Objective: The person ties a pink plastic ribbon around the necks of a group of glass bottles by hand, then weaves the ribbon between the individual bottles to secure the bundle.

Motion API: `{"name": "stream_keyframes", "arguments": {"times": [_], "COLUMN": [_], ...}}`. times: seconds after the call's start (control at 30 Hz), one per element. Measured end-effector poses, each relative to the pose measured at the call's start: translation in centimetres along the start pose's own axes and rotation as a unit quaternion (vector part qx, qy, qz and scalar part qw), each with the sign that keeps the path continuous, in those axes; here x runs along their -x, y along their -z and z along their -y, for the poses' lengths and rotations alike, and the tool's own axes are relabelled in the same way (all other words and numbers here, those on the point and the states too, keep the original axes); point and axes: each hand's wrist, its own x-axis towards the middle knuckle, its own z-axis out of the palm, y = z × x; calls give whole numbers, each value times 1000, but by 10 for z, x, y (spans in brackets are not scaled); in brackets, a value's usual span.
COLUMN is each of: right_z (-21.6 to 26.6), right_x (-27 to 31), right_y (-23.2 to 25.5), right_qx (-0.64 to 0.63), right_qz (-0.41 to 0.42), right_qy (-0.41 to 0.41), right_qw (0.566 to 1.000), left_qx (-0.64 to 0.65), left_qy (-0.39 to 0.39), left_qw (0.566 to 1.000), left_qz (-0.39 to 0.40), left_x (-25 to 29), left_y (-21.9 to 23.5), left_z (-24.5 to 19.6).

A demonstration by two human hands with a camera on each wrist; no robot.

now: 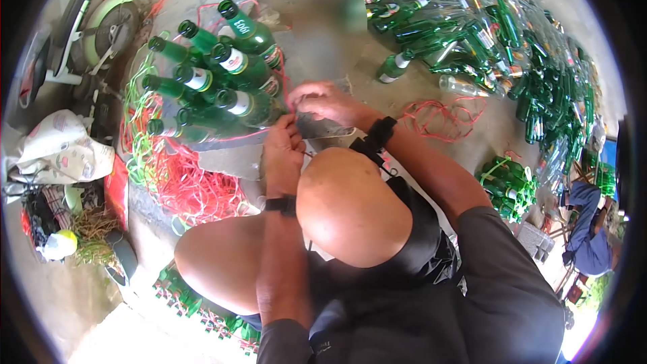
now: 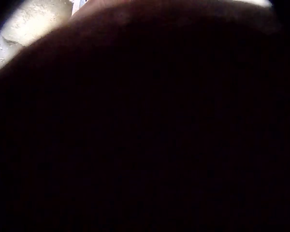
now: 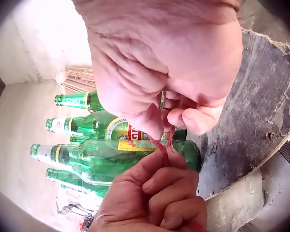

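Observation:
Green bottles (image 1: 249,71) stand upright in a tight cluster, with red string (image 1: 246,136) running low around them. At the cluster's near right side, my left hand (image 1: 283,152) pinches the string. My right hand (image 1: 327,103) is just beyond it, fingers curled round another part of the string. The right wrist view shows the red string (image 3: 160,146) stretched between the fingertips of my right hand (image 3: 164,67) and my left hand (image 3: 154,193), beside the labelled bottles (image 3: 106,154). The left wrist view is almost wholly dark.
A tangle of red string (image 1: 195,185) lies left of my knees. Loose red string (image 1: 441,120) is on the ground at the right, before a large heap of bottles (image 1: 472,34). A wheeled vehicle (image 1: 111,30) stands at the far left. A grey board (image 3: 256,106) lies under the cluster.

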Motion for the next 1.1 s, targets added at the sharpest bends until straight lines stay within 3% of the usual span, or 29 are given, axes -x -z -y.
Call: {"name": "stream_keyframes", "arguments": {"times": [0.17, 0.27, 0.33, 0.37, 0.43, 0.57, 0.67, 0.73, 0.87, 0.93, 1.1], "right_z": [-3, -8, -6, -5, -6, -6, -1, -10, -10, -9, -3], "right_x": [-1, -5, -3, -4, -8, -9, -7, -9, -2, -5, -11], "right_y": [0, 4, -1, -2, 0, -2, -9, -11, -21, -23, -26], "right_qx": [3, -35, -39, -39, 32, 136, 190, 298, 253, 314, 306], "right_qz": [-24, 31, 37, 39, 69, 75, 84, 72, 69, 46, 4], "right_qy": [15, -26, 1, 0, -10, -16, -39, 136, 108, 180, 228], "right_qw": [1000, 999, 999, 998, 997, 988, 978, 942, 959, 931, 924], "left_qx": [-6, -13, -94, -93, -5, -11, -18, -51, -65, -56, -43], "left_qy": [-4, 6, -88, -88, 2, -29, -4, -14, -40, -69, -103], "left_qw": [1000, 999, 991, 992, 1000, 1000, 999, 998, 995, 993, 992], "left_qz": [-30, -32, 25, 23, -5, -1, -48, -43, -70, -80, -53], "left_x": [1, -3, 0, -1, 5, 9, 3, 4, 13, 16, 23], "left_y": [-8, -4, -1, 1, -6, -6, 0, 8, 12, 14, 22], "left_z": [0, 4, 9, 8, 1, 3, 2, 2, 4, 3, -2]}}
